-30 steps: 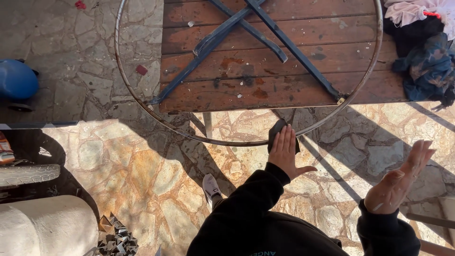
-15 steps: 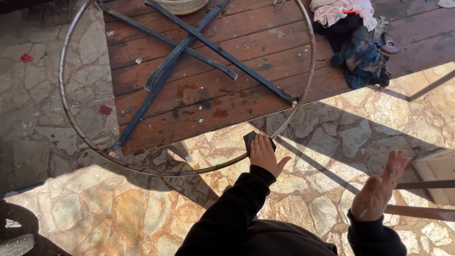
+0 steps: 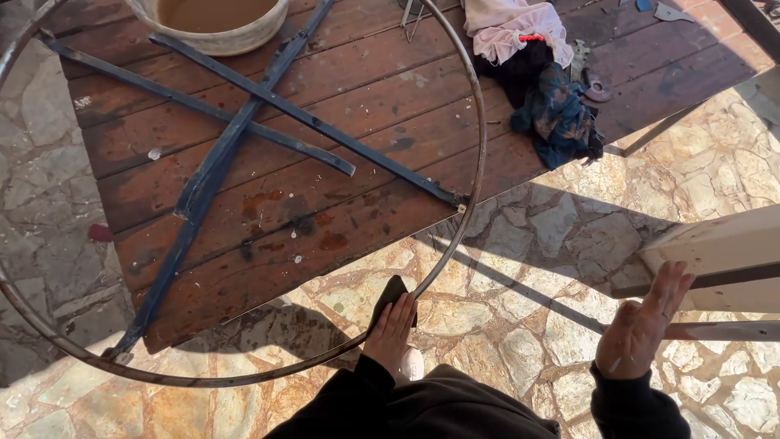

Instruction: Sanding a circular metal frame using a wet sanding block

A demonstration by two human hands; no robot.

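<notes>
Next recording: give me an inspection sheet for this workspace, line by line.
Surface: brown plank table, stained and paint-flecked.
Job's things: large metal ring with dark crossbars, lying on the table and overhanging its edge.
Clutter: bowl of brownish liquid; heap of cloths; small scraps at the far edge.
Hands: left hand holds a dark object by the ring; right hand open, empty, apart from everything.
Cables: nothing seen.
Surroundings: stone paving; pale beam at right.
</notes>
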